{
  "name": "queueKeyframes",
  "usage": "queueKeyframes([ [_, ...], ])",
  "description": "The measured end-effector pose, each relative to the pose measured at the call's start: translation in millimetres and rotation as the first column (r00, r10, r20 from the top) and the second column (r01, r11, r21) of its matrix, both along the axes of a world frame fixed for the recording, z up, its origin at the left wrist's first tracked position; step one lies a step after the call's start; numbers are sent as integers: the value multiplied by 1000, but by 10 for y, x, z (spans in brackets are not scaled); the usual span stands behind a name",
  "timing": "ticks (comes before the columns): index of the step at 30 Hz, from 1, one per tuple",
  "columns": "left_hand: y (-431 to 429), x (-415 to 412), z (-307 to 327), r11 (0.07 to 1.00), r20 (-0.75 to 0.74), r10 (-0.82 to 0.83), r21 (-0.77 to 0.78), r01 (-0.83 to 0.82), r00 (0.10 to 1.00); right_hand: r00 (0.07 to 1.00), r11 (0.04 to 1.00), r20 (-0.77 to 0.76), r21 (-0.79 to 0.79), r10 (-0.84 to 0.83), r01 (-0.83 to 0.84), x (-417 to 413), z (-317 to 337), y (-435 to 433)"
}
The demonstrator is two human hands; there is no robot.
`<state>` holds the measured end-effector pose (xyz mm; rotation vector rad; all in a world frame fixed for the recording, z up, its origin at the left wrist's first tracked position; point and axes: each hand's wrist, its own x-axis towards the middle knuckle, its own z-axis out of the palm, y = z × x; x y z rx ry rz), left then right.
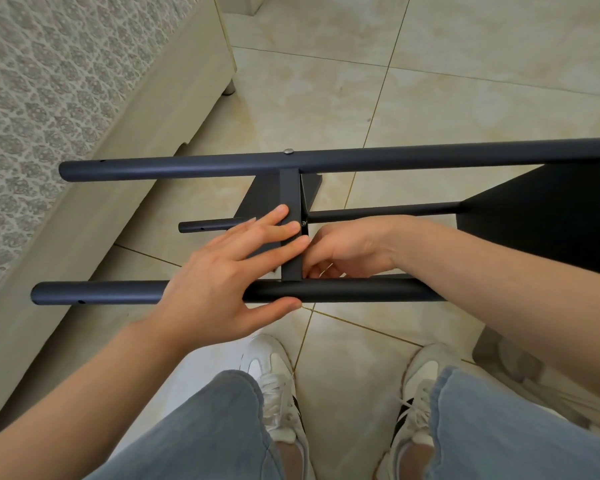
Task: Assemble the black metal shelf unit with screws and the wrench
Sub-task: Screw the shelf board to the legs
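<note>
Black round tubes (361, 160); left hand (222, 278) presses flat panel (289, 188).

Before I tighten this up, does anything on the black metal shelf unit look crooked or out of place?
Nothing is plainly damaged or crooked. The silver screw head on the far black metal tube stands slightly proud, so it may not be fully tightened.

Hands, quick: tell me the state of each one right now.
Left hand: open, straight fingers pressing the shelf panel, thumb against the near pole.
Right hand: fingers curled behind the panel; cannot tell what it holds.
</note>
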<state>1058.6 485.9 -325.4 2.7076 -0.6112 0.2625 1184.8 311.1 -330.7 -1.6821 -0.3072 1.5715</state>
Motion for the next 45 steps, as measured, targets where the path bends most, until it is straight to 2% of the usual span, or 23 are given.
queueKeyframes([
  [7,9,70,13,1000,11,-1,-2,1,1000,989,1000,148,7,7,-8,17,107,-61],
  [12,25,153,41,1000,3,22,15,-22,1000,943,998,325,-12,68,-67,36,313,-170],
  [15,49,198,48,1000,-9,18,7,-18,1000,862,994,494,-55,114,-99,10,433,-215],
  [19,62,248,64,1000,-12,26,18,-25,1000,783,996,615,-58,91,-70,-72,521,-283],
  [23,37,226,108,998,-55,50,32,-48,997,607,987,781,-158,148,-37,-173,555,-367],
  [29,-164,46,181,975,-155,201,-59,-213,967,443,983,884,-181,148,32,-342,581,-484],
  [31,-232,-32,175,952,-164,262,-116,-283,951,417,981,894,-191,164,24,-403,592,-509],
  [39,-255,-351,223,837,1,422,-385,-389,907,286,974,933,-228,219,-3,-550,627,-547],
  [41,-309,-465,237,799,5,488,-406,-444,873,250,972,941,-234,227,-1,-568,631,-545],
  [42,-338,-511,236,759,-44,539,-407,-508,841,236,971,944,-239,232,2,-575,636,-544],
  [43,-371,-537,237,694,-153,591,-404,-596,792,224,970,946,-242,235,4,-581,640,-546],
  [45,-407,-530,222,493,-479,616,-385,-780,625,206,969,949,-247,239,10,-589,646,-555],
])
